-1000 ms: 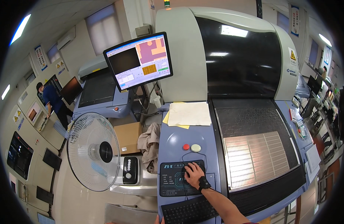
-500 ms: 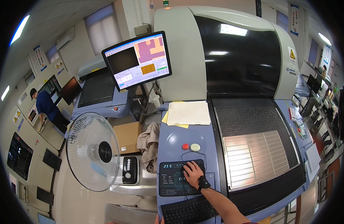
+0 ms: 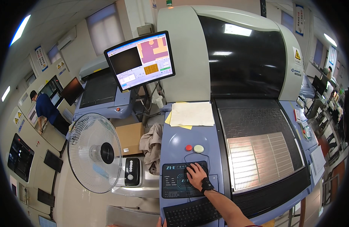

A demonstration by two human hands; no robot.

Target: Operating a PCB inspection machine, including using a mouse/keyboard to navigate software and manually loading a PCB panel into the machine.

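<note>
My right hand (image 3: 197,177), with a black band on its wrist, is curled over a dark computer mouse (image 3: 189,168). The mouse rests on a black printed mouse pad (image 3: 172,193), and its cable loops up behind. A black keyboard (image 3: 189,215) lies in front of the pad, partly under my right forearm. Only fingertips of my left hand (image 3: 160,222) show at the lower edge, beside the keyboard's left end; the rest is cut off. Left of the machine, a lit monitor (image 3: 142,60) shows a dark window and a pink and yellow pattern.
A metallic gridded panel (image 3: 261,160) lies on the machine's black bed to the right. Red (image 3: 188,148) and pale (image 3: 198,149) buttons sit behind the pad, before papers (image 3: 192,114). A fan (image 3: 95,151) and cardboard box (image 3: 129,138) stand left. A person (image 3: 49,109) works at far left.
The whole view has shifted very slightly. My right hand stays on the mouse, and the monitor picture looks the same. The person at far left has moved an arm a little.
</note>
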